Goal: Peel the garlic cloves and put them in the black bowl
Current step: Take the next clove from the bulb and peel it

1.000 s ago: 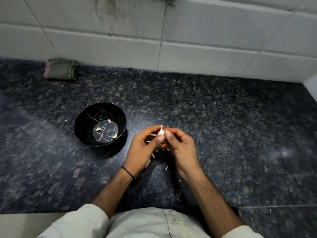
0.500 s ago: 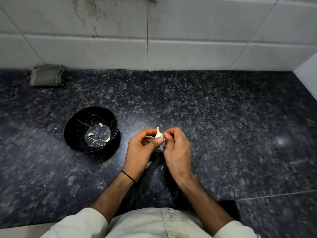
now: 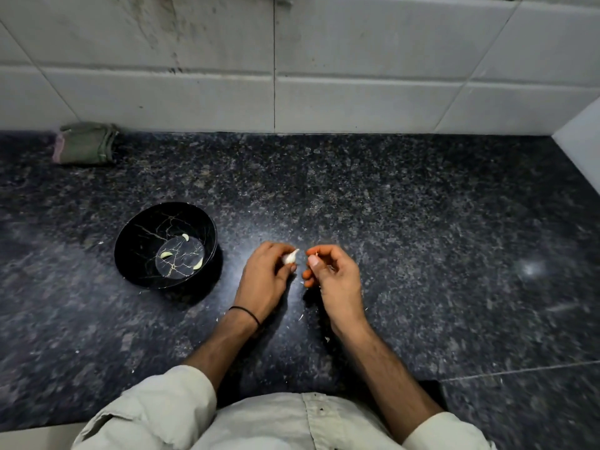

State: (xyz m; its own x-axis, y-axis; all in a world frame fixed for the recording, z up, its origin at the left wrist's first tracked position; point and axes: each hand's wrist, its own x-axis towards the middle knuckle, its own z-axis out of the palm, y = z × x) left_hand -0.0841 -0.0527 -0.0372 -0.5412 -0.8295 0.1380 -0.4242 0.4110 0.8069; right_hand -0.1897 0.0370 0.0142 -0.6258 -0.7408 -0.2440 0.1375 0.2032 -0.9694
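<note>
My left hand (image 3: 264, 277) holds a whitish garlic clove (image 3: 290, 256) between thumb and fingers, its pointed tip sticking out to the right. A small gap separates it from my right hand (image 3: 331, 274), whose curled fingers pinch a tiny scrap of garlic skin (image 3: 316, 254) at the thumb tip. The black bowl (image 3: 136, 241) with gold crack lines stands on the counter left of my hands. Three peeled cloves (image 3: 166, 254) lie on its bottom.
The dark speckled granite counter (image 3: 422, 238) runs back to a white tiled wall (image 3: 357, 76). A folded green cloth (image 3: 86, 143) lies at the back left by the wall. Small skin flakes (image 3: 300, 317) are scattered near my wrists. A white side wall (image 3: 581, 138) closes the right.
My hands, which met on the clove, have come apart. The left keeps the clove and the right has pulled away to the right with a bit of skin.
</note>
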